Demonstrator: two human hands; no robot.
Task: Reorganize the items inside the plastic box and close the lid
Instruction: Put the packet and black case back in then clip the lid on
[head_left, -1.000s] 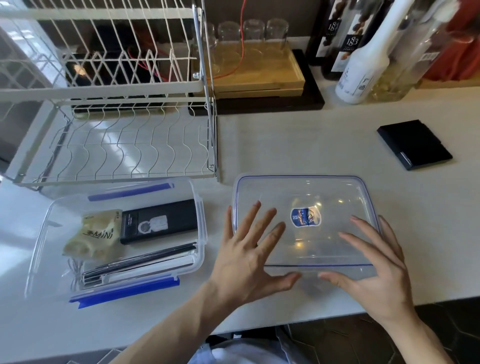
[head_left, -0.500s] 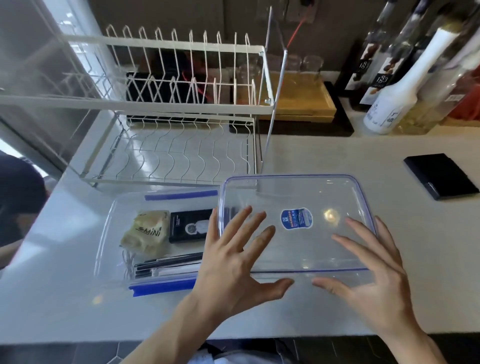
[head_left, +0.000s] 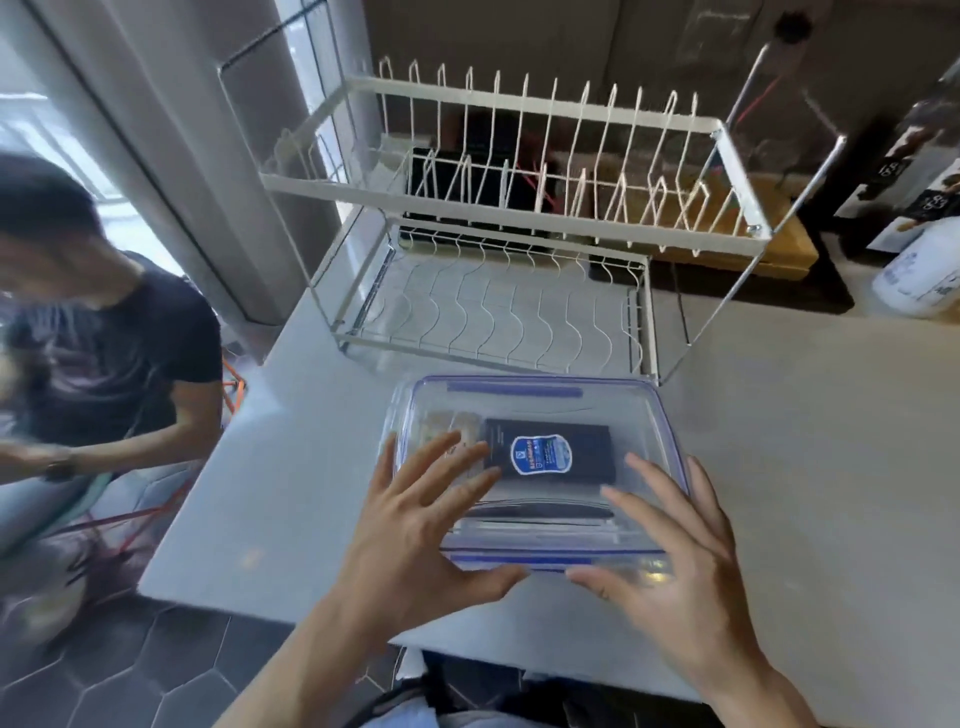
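- The clear lid (head_left: 613, 415) sits over the plastic box (head_left: 415, 415), just in front of the white dish rack (head_left: 519, 234) on the counter (head_left: 805, 441).
- The left hand (head_left: 415, 525) lies on the lid's near left part, fingers spread wide and flat.
- The right hand (head_left: 680, 561) covers the near right part, fingers splayed, gripping nothing.
- A dark flat pack (head_left: 587, 441) shows through the lid, beyond the fingertips.

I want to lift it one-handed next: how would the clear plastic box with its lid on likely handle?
The plastic box looks rigid, so it should hold its shape. The smooth clear lid may be slippery. Its blue latches do not look snapped down, so the lid might shift; the black case inside could slide.
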